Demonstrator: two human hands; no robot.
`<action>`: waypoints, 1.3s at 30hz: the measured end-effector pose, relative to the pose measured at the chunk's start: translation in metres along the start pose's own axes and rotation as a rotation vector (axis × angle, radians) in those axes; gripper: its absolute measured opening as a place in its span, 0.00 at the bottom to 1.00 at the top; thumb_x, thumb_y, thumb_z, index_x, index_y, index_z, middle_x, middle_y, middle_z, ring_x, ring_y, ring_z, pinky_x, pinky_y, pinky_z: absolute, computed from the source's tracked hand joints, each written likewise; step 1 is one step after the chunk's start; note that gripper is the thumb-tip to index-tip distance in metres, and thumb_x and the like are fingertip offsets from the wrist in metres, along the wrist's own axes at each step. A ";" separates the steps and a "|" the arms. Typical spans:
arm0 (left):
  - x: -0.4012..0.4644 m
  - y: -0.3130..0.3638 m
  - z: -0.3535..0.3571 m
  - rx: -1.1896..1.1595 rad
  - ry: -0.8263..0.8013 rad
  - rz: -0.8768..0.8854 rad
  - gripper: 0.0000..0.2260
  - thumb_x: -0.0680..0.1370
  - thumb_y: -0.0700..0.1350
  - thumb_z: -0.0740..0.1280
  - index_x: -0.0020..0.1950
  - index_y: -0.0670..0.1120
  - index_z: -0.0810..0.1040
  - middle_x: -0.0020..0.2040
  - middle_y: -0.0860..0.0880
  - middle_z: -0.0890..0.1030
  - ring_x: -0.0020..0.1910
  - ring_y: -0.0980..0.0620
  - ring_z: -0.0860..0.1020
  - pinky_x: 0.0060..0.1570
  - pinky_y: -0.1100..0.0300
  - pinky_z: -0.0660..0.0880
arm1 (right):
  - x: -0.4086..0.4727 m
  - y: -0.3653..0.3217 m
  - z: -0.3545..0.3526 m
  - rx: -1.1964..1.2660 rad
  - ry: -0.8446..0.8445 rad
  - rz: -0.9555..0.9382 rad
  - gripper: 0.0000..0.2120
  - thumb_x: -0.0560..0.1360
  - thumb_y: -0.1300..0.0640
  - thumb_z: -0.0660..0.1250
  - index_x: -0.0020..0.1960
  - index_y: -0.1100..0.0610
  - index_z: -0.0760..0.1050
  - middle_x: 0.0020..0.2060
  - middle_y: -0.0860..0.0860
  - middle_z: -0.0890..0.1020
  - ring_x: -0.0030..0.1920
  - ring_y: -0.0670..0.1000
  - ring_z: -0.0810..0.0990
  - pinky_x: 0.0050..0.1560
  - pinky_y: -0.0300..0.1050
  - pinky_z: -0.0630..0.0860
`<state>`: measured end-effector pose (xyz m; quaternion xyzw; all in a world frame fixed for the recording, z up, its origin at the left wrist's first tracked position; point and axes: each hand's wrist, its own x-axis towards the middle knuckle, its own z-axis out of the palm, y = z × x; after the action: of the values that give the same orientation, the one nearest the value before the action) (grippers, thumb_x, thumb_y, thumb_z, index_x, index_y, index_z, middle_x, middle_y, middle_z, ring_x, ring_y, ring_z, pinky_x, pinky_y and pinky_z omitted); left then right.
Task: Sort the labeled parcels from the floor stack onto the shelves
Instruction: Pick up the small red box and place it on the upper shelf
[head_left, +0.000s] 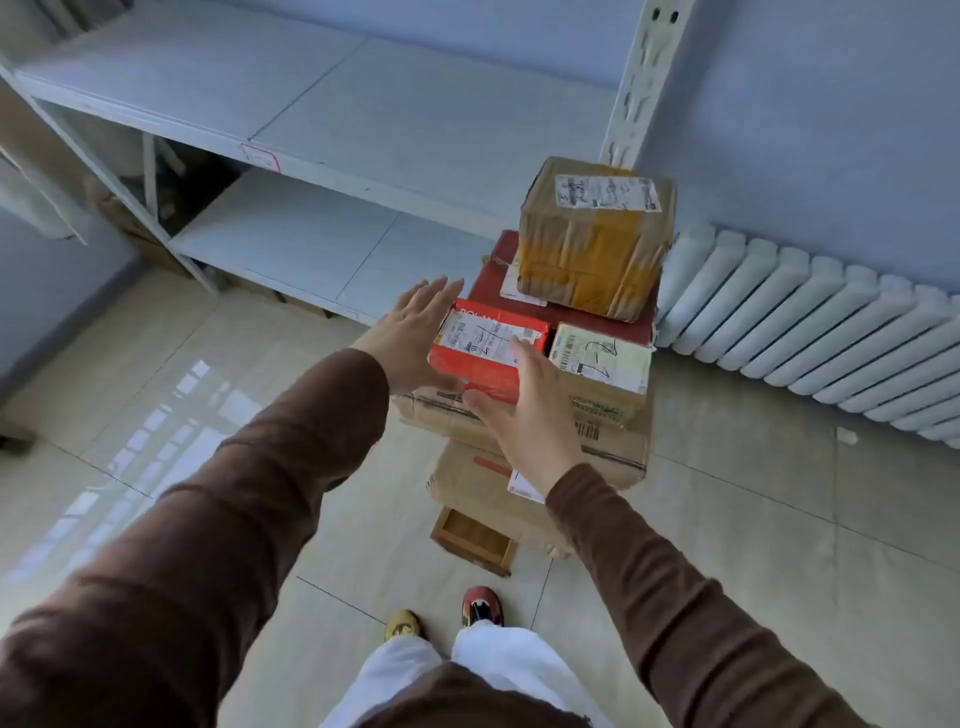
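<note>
1. The left hand (410, 338) is spread flat, fingers released, at the 9 o'clock side of the small red parcel (488, 349).
2. The right hand (530, 415) is also open, fingers splayed, at the parcel's 5 o'clock corner; whether either hand touches it cannot be told.
3. The red parcel lies atop the floor stack, just beside a labeled tan parcel (602, 369) at its 3 o'clock.
4. A taped brown box (592, 239) sits at 1 o'clock on a large red box (566, 314).
5. The white shelves (311, 104) stand at 11 o'clock, a radiator (810, 332) at 3 o'clock.
</note>
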<state>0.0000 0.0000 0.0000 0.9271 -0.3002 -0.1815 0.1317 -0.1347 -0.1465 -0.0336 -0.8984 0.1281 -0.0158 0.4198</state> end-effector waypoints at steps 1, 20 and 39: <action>0.007 -0.001 -0.001 -0.024 -0.003 0.005 0.56 0.70 0.57 0.79 0.84 0.51 0.43 0.85 0.49 0.46 0.83 0.46 0.43 0.79 0.46 0.46 | 0.002 0.001 0.005 0.114 0.029 0.031 0.39 0.77 0.37 0.69 0.81 0.51 0.57 0.79 0.48 0.63 0.78 0.49 0.60 0.77 0.51 0.63; 0.092 -0.040 0.028 -0.229 -0.071 -0.072 0.27 0.84 0.49 0.64 0.82 0.48 0.60 0.78 0.45 0.67 0.72 0.45 0.71 0.67 0.51 0.72 | 0.055 -0.017 0.060 1.467 0.107 0.953 0.26 0.82 0.53 0.68 0.74 0.62 0.64 0.73 0.63 0.72 0.70 0.61 0.76 0.72 0.58 0.73; 0.081 -0.061 0.061 -0.711 -0.023 -0.252 0.25 0.83 0.46 0.66 0.78 0.46 0.61 0.71 0.42 0.76 0.61 0.45 0.81 0.59 0.48 0.81 | 0.062 0.007 0.074 1.347 0.386 1.027 0.34 0.77 0.45 0.73 0.74 0.60 0.63 0.52 0.56 0.77 0.43 0.55 0.84 0.45 0.49 0.83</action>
<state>0.0669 -0.0089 -0.0969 0.8511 -0.1032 -0.2996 0.4186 -0.0661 -0.1103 -0.0921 -0.2713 0.5502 -0.0489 0.7883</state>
